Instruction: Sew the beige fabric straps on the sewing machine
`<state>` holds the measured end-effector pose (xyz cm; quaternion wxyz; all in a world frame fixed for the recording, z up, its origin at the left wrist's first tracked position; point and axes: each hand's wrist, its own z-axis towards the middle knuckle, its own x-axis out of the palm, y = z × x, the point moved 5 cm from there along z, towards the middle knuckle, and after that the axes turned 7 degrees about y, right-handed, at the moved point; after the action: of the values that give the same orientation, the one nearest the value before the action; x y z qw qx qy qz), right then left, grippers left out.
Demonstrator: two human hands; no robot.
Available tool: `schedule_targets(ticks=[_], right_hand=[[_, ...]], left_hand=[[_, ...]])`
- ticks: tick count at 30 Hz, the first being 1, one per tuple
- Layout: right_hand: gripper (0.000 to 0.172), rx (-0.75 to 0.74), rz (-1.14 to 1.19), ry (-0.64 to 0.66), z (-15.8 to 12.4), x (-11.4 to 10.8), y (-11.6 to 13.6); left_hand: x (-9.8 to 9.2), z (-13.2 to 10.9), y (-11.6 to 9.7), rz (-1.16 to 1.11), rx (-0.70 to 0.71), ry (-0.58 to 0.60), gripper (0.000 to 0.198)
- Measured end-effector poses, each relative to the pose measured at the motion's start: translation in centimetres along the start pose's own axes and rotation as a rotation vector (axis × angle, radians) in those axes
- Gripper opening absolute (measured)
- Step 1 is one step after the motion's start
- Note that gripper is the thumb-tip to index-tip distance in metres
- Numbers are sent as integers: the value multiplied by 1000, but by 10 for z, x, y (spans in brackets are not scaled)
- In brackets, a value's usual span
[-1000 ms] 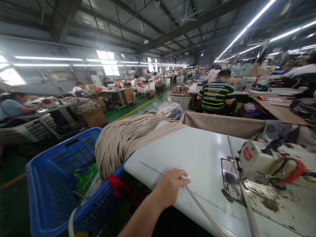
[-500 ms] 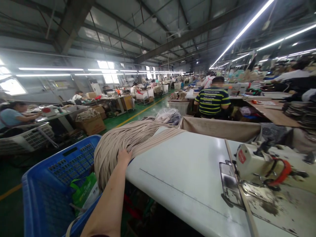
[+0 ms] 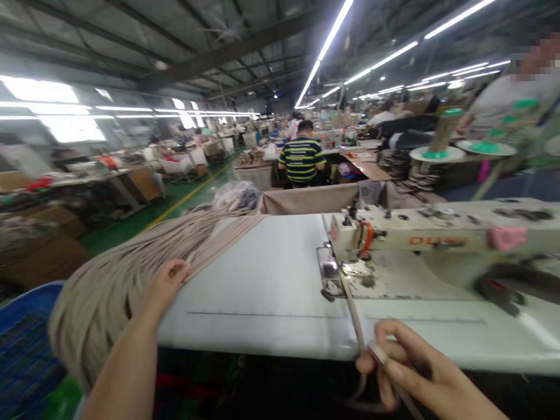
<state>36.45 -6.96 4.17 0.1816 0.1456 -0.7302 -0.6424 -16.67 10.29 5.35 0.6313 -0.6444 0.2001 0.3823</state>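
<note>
A thick bundle of beige fabric strips [image 3: 118, 274] drapes over the left end of the white sewing table [image 3: 266, 262]. My left hand [image 3: 168, 280] lies at the bundle's near edge, its fingers curled in on the strips. At the lower right, my right hand [image 3: 406, 367] pinches a narrow beige fabric strip [image 3: 353, 312] between thumb and fingers, just off the table's front edge. That strip runs up past the needle area of the sewing machine [image 3: 354, 239], and its loose end hangs below my hand, blurred.
A blue plastic basket [image 3: 26, 326] stands under the bundle at left. Behind the table is a beige cloth-lined bin [image 3: 310, 199], with a seated person in a striped shirt [image 3: 301, 160] beyond. Green-based thread stands [image 3: 437, 153] rise at the right, near another blurred person.
The view has swung to the right, bringing the whole machine in. My right hand has come into view with the strip in it. My left hand stays at the bundle, its fingers now more curled.
</note>
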Motion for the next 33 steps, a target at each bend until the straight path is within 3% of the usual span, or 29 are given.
schedule_targets(ticks=[1, 3, 5, 11, 14, 18, 22, 25, 33], right_hand=[[43, -12, 44, -2, 0, 2, 2], [55, -24, 52, -50, 5, 2, 2], [52, -4, 41, -83, 10, -1, -4], [52, 58, 35, -89, 12, -2, -21], [56, 109, 43, -104, 10, -2, -27], [60, 168, 45, -102, 9, 0, -33], [57, 197, 10, -96, 8, 5, -36], [55, 194, -8, -101, 8, 8, -37], [43, 186, -58, -89, 7, 9, -43]], left_hand=[[5, -7, -15, -10, 92, 22, 48], [10, -25, -47, 50, 305, -60, 46], [23, -46, -76, 64, 445, 19, 43], [88, -107, -138, -304, 451, 593, 31], [123, -133, -160, -389, 435, 783, 31], [165, -160, -175, -408, 322, 1009, 39], [191, -179, -188, -475, 314, 1148, 36], [203, -188, -197, -558, 313, 1216, 34], [216, -197, -205, -454, 257, 1243, 32]])
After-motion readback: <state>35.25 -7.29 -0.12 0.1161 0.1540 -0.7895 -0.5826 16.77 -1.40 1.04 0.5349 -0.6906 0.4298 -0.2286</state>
